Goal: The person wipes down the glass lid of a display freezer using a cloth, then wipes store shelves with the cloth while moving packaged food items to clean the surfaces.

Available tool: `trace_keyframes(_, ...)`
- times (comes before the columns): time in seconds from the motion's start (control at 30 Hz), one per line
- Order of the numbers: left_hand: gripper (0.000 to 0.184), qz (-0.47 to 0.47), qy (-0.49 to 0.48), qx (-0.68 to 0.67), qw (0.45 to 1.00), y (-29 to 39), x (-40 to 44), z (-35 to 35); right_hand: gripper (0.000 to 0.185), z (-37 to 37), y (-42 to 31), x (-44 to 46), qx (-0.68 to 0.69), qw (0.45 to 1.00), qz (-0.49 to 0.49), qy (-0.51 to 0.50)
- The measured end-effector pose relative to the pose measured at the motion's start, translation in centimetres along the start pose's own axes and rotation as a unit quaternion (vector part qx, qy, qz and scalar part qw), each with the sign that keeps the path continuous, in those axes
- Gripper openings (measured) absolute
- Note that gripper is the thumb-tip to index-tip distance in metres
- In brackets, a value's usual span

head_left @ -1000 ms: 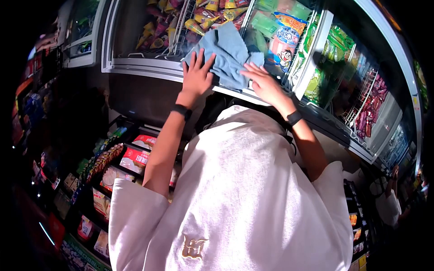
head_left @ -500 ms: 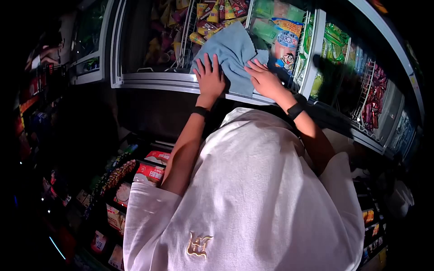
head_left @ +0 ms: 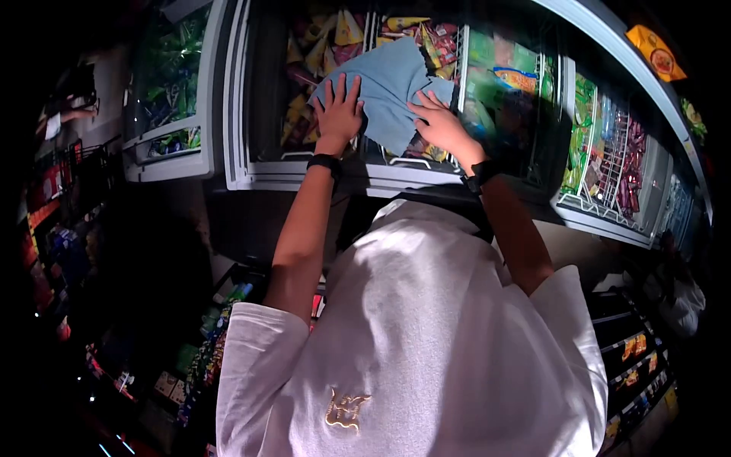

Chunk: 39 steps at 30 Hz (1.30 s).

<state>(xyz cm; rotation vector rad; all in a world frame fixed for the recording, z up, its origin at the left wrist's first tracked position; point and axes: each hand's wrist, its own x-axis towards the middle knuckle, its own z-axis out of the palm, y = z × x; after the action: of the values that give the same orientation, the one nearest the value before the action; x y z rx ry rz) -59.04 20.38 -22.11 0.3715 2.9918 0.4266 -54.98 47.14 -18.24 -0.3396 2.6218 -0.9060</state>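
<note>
A blue-grey cloth (head_left: 392,84) lies spread on the glass lid of a chest freezer (head_left: 304,179). On its left part rests my left hand (head_left: 339,114), flat with the fingers spread. My right hand (head_left: 445,126) presses on the cloth's right side, fingers stretched out and slightly apart. Neither hand is wrapped round anything. Through the glass, cone-shaped ice cream packs (head_left: 346,30) show in wire baskets around the cloth; the cloth hides some of them.
Right of the cloth, under glass, are green packs (head_left: 582,107) and dark red packs (head_left: 632,171). Another freezer (head_left: 167,164) stands at the left. An orange packet (head_left: 656,53) sits beyond the far edge. Shelves with goods (head_left: 636,350) are at lower right. A person's arm (head_left: 72,114) shows far left.
Both hands and the cloth have moved away from the freezer's front edge, farther onto the glass. The cloth lies flatter. The view has shifted, and the blue-topped packet shows less.
</note>
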Motion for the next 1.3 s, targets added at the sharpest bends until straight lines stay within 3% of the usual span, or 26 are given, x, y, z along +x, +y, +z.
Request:
trace_keyframes(0.17, 0.062, 0.018, 0.017, -0.014, 1.0, -6.8, 1.1, -2.5, 0.053, 3.1, -7.2, 4.5, -0.027, 0.999, -0.003, -0.023)
trace_keyframes(0.27, 0.064, 0.056, 0.04, -0.01, 0.998, -8.6, -3.3, -3.9, 0.051, 6.1, -10.3, 2.9, -0.049, 0.995, -0.069, -0.056)
trace_keyframes(0.4, 0.067, 0.053, -0.024, -0.032, 0.998, -9.7, -12.3, -6.2, 0.047, 9.1, -13.4, -1.2, -0.029, 0.988, -0.113, -0.097)
trace_keyframes(0.5, 0.066, 0.053, -0.07, -0.039, 0.995, -10.5, -14.4, -6.8, 0.041, 8.5, -13.3, -1.1, -0.006, 0.987, -0.141, -0.081)
trace_keyframes(0.63, 0.068, 0.065, -0.004, 0.01, 0.998, -12.6, -8.7, -5.5, 0.039, 6.7, -12.2, 3.4, -0.007, 0.987, -0.159, -0.031)
trace_keyframes(0.7, 0.067, 0.049, 0.02, 0.006, 0.999, -13.5, -4.4, -5.4, 0.04, 6.2, -10.7, 7.5, -0.031, 0.985, -0.152, 0.073)
trace_keyframes(0.77, 0.07, 0.013, 0.011, 0.006, 1.0, -14.1, -0.3, -5.3, 0.039, 5.9, -9.8, 11.4, 0.013, 0.989, -0.058, 0.136)
trace_keyframes(0.93, 0.069, -0.047, 0.019, -0.042, 0.998, -12.8, 2.8, -4.8, 0.04, 7.2, -11.0, 12.7, 0.013, 0.978, -0.028, 0.208)
trace_keyframes(1.07, 0.068, 0.0, 0.012, -0.075, 0.997, -11.7, -2.9, -5.2, 0.048, 7.8, -11.5, 5.9, -0.046, 0.986, -0.071, 0.142)
trace_keyframes(1.17, 0.07, 0.044, -0.015, -0.078, 0.996, -11.0, -8.4, -5.9, 0.05, 7.1, -11.7, -0.5, -0.007, 0.994, -0.084, 0.073)
trace_keyframes(1.3, 0.069, 0.042, -0.072, -0.05, 0.995, -10.7, -9.8, -5.8, 0.05, 5.1, -10.4, -3.4, -0.011, 0.999, -0.041, -0.003)
